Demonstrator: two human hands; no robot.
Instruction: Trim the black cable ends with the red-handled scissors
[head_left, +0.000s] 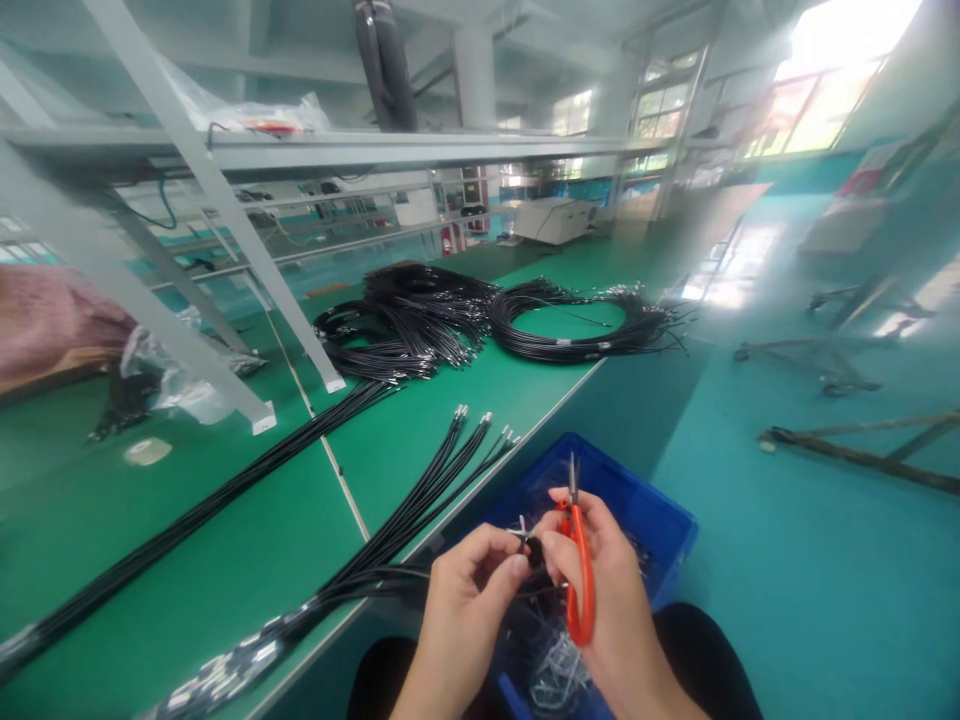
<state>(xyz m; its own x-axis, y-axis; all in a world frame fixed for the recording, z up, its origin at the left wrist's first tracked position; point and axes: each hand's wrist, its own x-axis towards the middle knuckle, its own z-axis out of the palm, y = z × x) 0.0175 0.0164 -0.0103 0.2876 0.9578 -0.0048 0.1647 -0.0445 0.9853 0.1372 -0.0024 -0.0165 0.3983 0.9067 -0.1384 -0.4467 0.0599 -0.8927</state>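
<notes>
A long bundle of black cables (262,467) lies on the green desk (405,425), its axis running from lower left, where the edge cuts it off, up and rightward toward a pile of cables (427,310). Nearer, a second bundle (420,495) fans out, metal tips pointing away and to the right; its plastic-wrapped end leaves the bottom edge. Some of its strands run toward the left hand (472,585) and pass out of sight behind it. That hand's grip is pinched nearly closed, thumb against fingers, on a small dark piece (534,550), blurred and partly covered. To its right, the right hand (606,575) has its grip curled around red-handled snips (582,585), their long axis near upright, blade tips pointing up; its fingers hide part of the handles. Below is a blue bin (671,520), its contents largely obscured.
</notes>
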